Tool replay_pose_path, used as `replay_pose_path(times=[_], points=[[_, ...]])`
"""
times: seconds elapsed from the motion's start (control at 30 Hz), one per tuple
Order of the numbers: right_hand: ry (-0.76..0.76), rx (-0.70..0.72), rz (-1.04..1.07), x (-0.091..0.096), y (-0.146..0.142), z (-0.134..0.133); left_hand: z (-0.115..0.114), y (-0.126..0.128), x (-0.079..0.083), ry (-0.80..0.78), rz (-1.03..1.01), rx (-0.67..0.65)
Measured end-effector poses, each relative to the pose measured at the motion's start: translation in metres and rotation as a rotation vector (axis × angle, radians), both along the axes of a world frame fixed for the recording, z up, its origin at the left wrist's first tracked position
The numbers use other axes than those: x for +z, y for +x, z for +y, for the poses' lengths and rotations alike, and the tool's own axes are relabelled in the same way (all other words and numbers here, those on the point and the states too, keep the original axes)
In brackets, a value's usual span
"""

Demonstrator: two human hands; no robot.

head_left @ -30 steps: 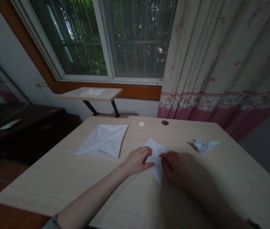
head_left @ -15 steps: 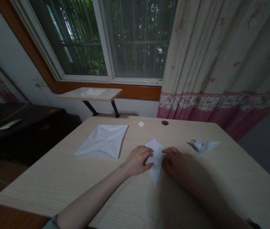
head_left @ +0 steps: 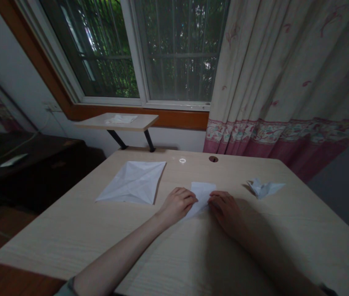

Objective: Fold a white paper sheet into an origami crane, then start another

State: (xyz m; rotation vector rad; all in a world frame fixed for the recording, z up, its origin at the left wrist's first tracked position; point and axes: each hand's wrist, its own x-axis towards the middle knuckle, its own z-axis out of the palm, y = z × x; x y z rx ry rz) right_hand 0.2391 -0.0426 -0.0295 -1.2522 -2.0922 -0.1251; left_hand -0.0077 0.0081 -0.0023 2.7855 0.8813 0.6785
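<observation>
A small folded white paper [head_left: 201, 194] lies on the light wooden desk [head_left: 168, 250] between my two hands. My left hand [head_left: 177, 203] has its fingers curled and pressed on the paper's left edge. My right hand [head_left: 225, 207] rests on the paper's right edge with its fingers pinched against it. Part of the paper is hidden under both hands.
A creased, unfolded white sheet [head_left: 133, 182] lies to the left. A finished folded paper figure [head_left: 264, 188] sits at the right. A cable hole [head_left: 213, 158] is at the desk's far edge. Behind stand a small shelf [head_left: 117, 121], a window and a curtain [head_left: 285, 74]; a dark cabinet [head_left: 23, 160] is at left.
The paper between my hands was turned and refolded; its long pointed tip toward me is gone and a squarer top shows. Both hands moved slightly farther up the desk.
</observation>
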Motion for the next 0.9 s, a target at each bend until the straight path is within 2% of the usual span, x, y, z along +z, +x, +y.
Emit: replay_pose_path(times=[0.3, 0.47, 0.67, 0.9], points=[[-0.033, 0.075, -0.024, 0.009, -0.009, -0.001, 0.002, -0.003, -0.001, -0.038, 0.044, 0.001], [-0.102, 0.114, -0.008, 0.010, -0.010, -0.004, 0.004, -0.004, -0.005, -0.040, 0.057, -0.012], [-0.159, 0.061, 0.051, 0.013, -0.013, -0.007, 0.004, -0.003, -0.007, -0.080, 0.009, -0.073], [-0.191, 0.033, 0.035, 0.012, -0.013, -0.008, -0.004, 0.002, 0.004, -0.097, -0.056, -0.070]])
